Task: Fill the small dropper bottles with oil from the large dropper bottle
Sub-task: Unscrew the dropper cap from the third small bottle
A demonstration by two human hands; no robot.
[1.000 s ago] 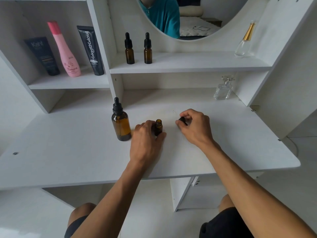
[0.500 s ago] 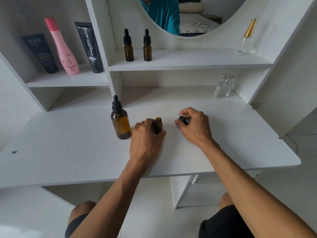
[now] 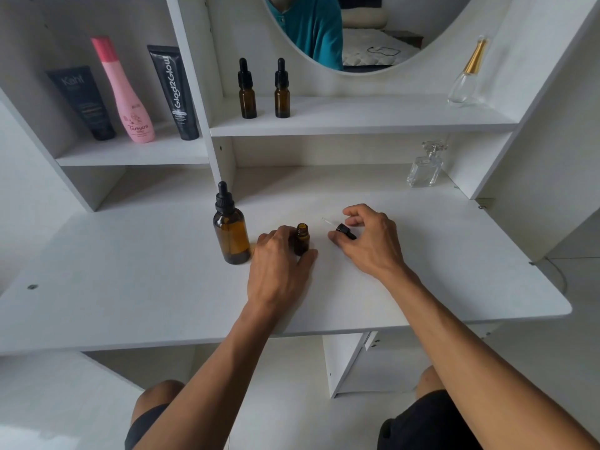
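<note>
A small amber dropper bottle (image 3: pixel 302 239) stands uncapped on the white table (image 3: pixel 130 287), and my left hand (image 3: pixel 276 267) grips it between thumb and fingers. Its black dropper cap (image 3: pixel 346 231) lies on the table just to the right, glass pipette pointing left. My right hand (image 3: pixel 370 241) hovers over the cap with loosely spread fingers, the thumb close beside it. The large amber dropper bottle (image 3: pixel 232 233) stands capped just left of my left hand. Two more small capped dropper bottles (image 3: pixel 247 92) (image 3: pixel 281 92) stand on the middle shelf.
Two clear perfume bottles stand at the right, one on the table's back (image 3: pixel 425 168) and one on the shelf (image 3: pixel 466 79). Three cosmetic tubes and bottles (image 3: pixel 130 95) fill the left shelf. A round mirror (image 3: pixel 341 30) hangs above. The table's front edge lies under my forearms.
My right hand has laid the dropper cap on the table and opened its fingers off it. The left hand stays on the small bottle.
</note>
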